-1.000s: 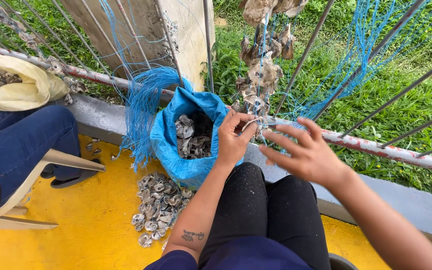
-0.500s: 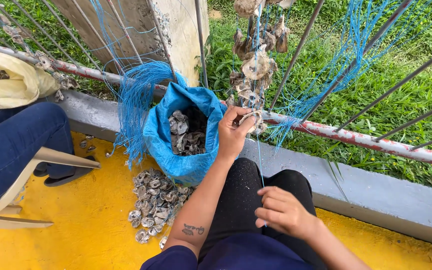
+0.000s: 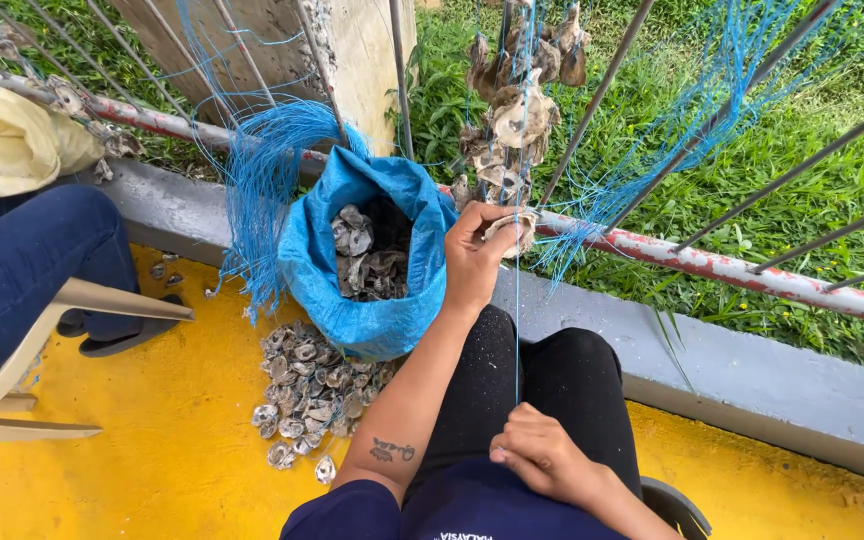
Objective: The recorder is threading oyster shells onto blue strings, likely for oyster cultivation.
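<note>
My left hand (image 3: 474, 255) is raised to the railing and grips an oyster shell (image 3: 514, 229) at the bottom of a hanging string of shells (image 3: 512, 110). A thin blue line (image 3: 518, 330) runs straight down from that shell to my right hand (image 3: 542, 455), which rests at my lap with its fingers closed around the line. Just left of my left hand stands an open blue sack (image 3: 352, 290) filled with shells.
A heap of loose shells (image 3: 312, 400) lies on the yellow floor below the sack. Bundles of blue line (image 3: 262, 180) hang from the rusty rail (image 3: 712, 265). A seated person's blue-trousered leg (image 3: 32, 250) and a yellow sack (image 3: 12, 145) are at left. Grass lies beyond the grey kerb (image 3: 752, 370).
My right hand dropped from the shell at the rail down to my lap, drawing the blue line taut. My left hand stayed on the shell.
</note>
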